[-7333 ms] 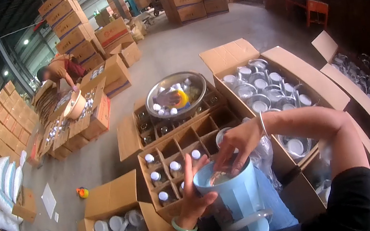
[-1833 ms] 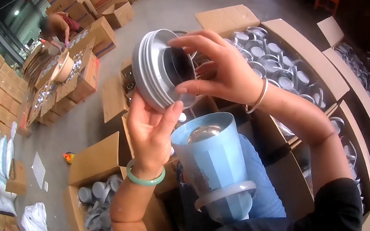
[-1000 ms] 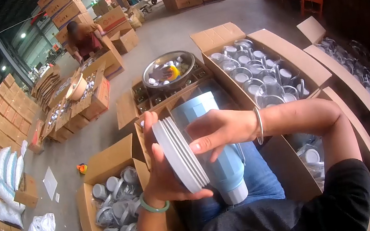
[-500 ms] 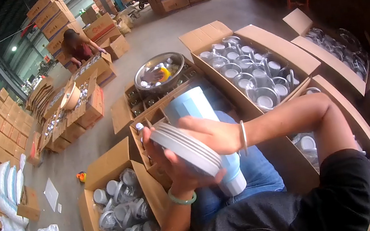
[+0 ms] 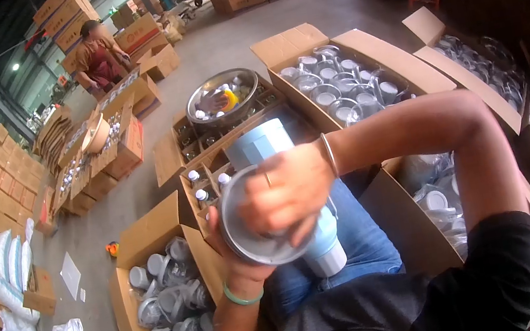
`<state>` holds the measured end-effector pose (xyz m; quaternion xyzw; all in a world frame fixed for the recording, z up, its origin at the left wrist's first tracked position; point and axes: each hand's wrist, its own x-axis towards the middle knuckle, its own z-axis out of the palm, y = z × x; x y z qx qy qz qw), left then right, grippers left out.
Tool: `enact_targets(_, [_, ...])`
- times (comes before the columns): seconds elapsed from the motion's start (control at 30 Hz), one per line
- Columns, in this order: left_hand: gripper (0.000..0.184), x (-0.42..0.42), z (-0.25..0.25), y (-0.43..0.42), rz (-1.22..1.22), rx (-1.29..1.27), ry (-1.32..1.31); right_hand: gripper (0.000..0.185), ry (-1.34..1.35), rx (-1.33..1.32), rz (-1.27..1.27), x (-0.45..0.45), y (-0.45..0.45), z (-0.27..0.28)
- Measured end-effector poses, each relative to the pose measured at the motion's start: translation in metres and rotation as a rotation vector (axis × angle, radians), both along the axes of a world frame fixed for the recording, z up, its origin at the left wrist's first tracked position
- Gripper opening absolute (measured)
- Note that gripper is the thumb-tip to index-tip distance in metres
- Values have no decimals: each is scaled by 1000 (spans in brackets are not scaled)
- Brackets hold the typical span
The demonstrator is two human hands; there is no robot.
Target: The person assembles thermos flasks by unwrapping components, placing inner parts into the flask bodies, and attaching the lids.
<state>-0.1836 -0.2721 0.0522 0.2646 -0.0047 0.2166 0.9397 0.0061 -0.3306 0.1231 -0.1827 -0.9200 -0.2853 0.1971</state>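
Note:
A grey round lid [image 5: 233, 195] with a raised rim is tilted up in front of me. My left hand [image 5: 234, 251] closes around its lower left edge, with a pale green bangle on the wrist. Over the lid's face lies my right hand [image 5: 287, 193], its fingers curled down and blurred; whether they pinch something small is hidden. Behind both hands, a light blue plastic container [image 5: 261, 141] rests across my lap, its narrower pale end [image 5: 328, 260] pointing toward me. The hands and lid cover its middle.
Open cartons of clear vessels with grey lids stand left [image 5: 129, 314] and right [image 5: 394, 59]. Ahead, a metal basin [image 5: 190, 104] holding white caps and a yellow item sits on a divided bottle carton [image 5: 166, 161]. A co-worker [image 5: 100, 60] stands by far cartons.
The lid has turned from nearly edge-on to show its face. My right hand has moved from behind it onto that face. The co-worker has straightened from bending over.

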Motion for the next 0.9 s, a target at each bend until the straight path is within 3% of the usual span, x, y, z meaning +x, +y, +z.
enact_targets(0.03, [82,-5,-8,4,-147,-79,8,58,-29,4,65,-2,-5,-1])
enact_targets(0.13, [83,-12,-17,-5,-188,-120,146,60,-43,-194,115,-8,-19,6])
enact_targets(0.3, [84,-14,2,-12,-197,-109,151,74,-30,-563,-193,-3,-37,34])
enact_targets(0.43, [91,-7,7,-17,-390,-128,104,67,-47,-440,-147,1,-45,42])
enact_targets(0.53, [96,0,15,-31,-303,-28,193,70,-286,-902,-960,-23,-57,74])
enact_targets(0.57, [96,2,9,-30,-278,-52,171,72,-244,-898,-992,-21,-59,74])
enact_targets(0.63, [96,7,-3,-25,-232,-43,122,74,-202,-893,-1023,-13,-60,63])
enact_targets(0.67, [96,8,-1,-26,-233,-42,119,74,0,-566,-703,-1,-55,44])
enact_targets(0.73, [96,8,4,-29,-145,-112,189,74,183,-239,-373,5,-58,31])
enact_targets(0.87, [93,9,-4,-24,-210,-30,128,81,284,-929,-890,-5,-61,58])
enact_targets(0.9, [92,8,-6,-23,-197,-92,117,83,299,-785,-747,-2,-64,57])
